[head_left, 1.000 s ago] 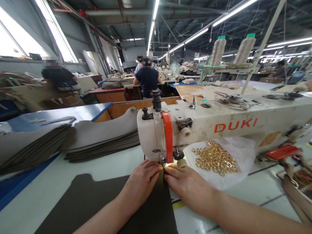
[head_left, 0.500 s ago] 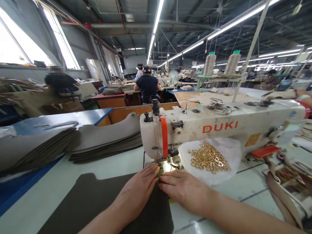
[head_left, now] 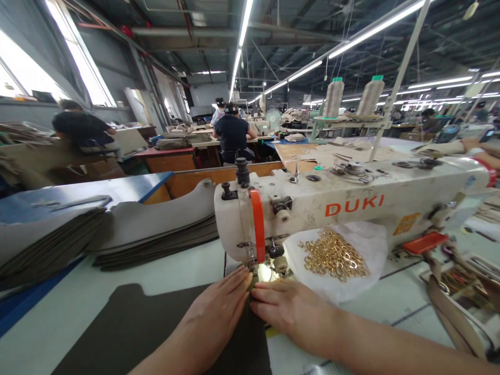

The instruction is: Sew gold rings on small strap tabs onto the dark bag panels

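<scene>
A dark olive fabric panel (head_left: 136,325) lies flat on the white sewing table, its far edge under the needle of a white DUKI sewing machine (head_left: 351,200). My left hand (head_left: 219,312) presses flat on the panel just left of the presser foot (head_left: 260,268). My right hand (head_left: 292,312) lies flat beside it on the right, fingertips touching the fabric edge near the needle. Both hands have fingers together and extended, holding the fabric down.
A pile of gold metal rings (head_left: 332,255) sits on white plastic under the machine arm. Stacks of grey-brown cut panels (head_left: 152,234) lie at left. Two thread cones (head_left: 334,96) stand behind. A strap (head_left: 449,312) lies at right. Other workers (head_left: 232,133) sit farther back.
Both hands have slid back toward me with the fabric, away from the needle. The view has shifted slightly, so the machine sits a little lower and further left.
</scene>
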Demonstrator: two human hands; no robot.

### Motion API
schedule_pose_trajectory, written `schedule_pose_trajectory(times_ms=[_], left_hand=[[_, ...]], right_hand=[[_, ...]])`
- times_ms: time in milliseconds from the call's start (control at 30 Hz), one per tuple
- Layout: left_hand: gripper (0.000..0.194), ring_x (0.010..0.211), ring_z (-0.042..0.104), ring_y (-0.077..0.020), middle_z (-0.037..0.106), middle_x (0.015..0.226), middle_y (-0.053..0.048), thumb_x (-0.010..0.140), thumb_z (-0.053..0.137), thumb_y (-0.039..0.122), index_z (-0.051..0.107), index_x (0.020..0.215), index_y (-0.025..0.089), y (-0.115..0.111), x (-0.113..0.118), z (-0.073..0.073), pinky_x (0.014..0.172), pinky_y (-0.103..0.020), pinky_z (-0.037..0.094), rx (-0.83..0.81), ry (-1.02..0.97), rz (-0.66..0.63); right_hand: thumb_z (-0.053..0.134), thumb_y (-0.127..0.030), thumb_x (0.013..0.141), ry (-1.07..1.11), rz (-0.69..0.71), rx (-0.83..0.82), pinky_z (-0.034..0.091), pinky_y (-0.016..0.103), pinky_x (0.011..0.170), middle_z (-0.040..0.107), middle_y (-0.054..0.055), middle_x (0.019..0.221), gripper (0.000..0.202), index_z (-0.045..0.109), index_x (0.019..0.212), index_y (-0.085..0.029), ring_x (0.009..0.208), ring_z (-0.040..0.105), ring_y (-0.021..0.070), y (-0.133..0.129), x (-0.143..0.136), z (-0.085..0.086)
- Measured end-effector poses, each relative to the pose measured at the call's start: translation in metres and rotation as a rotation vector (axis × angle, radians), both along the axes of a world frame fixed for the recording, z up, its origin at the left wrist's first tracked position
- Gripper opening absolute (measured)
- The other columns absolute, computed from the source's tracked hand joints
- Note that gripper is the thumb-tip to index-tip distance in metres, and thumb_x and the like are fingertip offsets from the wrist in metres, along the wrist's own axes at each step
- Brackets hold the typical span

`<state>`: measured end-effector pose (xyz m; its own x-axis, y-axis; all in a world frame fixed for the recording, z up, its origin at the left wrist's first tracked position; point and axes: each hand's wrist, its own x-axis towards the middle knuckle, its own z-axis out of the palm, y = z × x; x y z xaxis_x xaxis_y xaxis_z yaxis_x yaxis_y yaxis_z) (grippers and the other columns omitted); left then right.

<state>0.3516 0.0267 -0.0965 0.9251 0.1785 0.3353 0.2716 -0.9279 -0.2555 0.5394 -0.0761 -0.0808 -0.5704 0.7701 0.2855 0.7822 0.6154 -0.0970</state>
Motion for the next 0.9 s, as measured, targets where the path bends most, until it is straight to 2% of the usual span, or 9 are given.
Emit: schedule_pose_trajectory(times_ms=[200,467,733,900], left_hand=[[0.037,0.115,0.058,-0.0185,0.067,0.119,-0.008,0.087,0.039,0.009,0.064,0.114,0.014,0.0013,0.0014,0.0045,0.102,-0.028,0.045,-0.015,-0.027,-0.025],[0.037,0.114,0.058,-0.0183,0.067,0.117,-0.009,0.089,0.037,0.012,0.064,0.114,0.011,0.0073,0.0026,0.0001,0.102,-0.028,0.044,0.013,-0.007,-0.033],[0.036,0.114,0.059,-0.0191,0.067,0.119,-0.008,0.091,0.038,0.016,0.062,0.117,0.013,0.0088,0.0043,-0.0005,0.100,-0.031,0.047,-0.066,-0.035,0.026],[0.035,0.111,0.061,-0.0192,0.068,0.116,-0.007,0.092,0.038,0.022,0.065,0.114,0.015,0.0079,0.0095,0.0034,0.097,-0.032,0.049,-0.104,-0.040,0.096]], right_hand=[[0.045,-0.013,0.094,0.033,-0.009,0.003,0.035,0.027,0.105,0.061,0.014,0.116,0.022,0.058,0.110,-0.006,0.116,0.051,0.0189,0.0046,0.0004,-0.0010],[0.046,-0.013,0.094,-0.018,-0.022,0.020,0.032,0.024,0.106,0.062,0.012,0.109,0.019,0.059,0.105,-0.006,0.110,0.053,0.0181,0.0091,-0.0016,-0.0006],[0.048,-0.014,0.093,-0.024,-0.034,0.023,0.034,0.025,0.105,0.064,0.010,0.107,0.017,0.059,0.104,-0.009,0.109,0.054,0.0175,0.0091,-0.0017,-0.0031],[0.047,-0.013,0.093,0.009,-0.045,0.004,0.034,0.026,0.105,0.062,0.011,0.114,0.018,0.059,0.107,-0.009,0.114,0.052,0.0173,0.0091,-0.0012,-0.0019]])
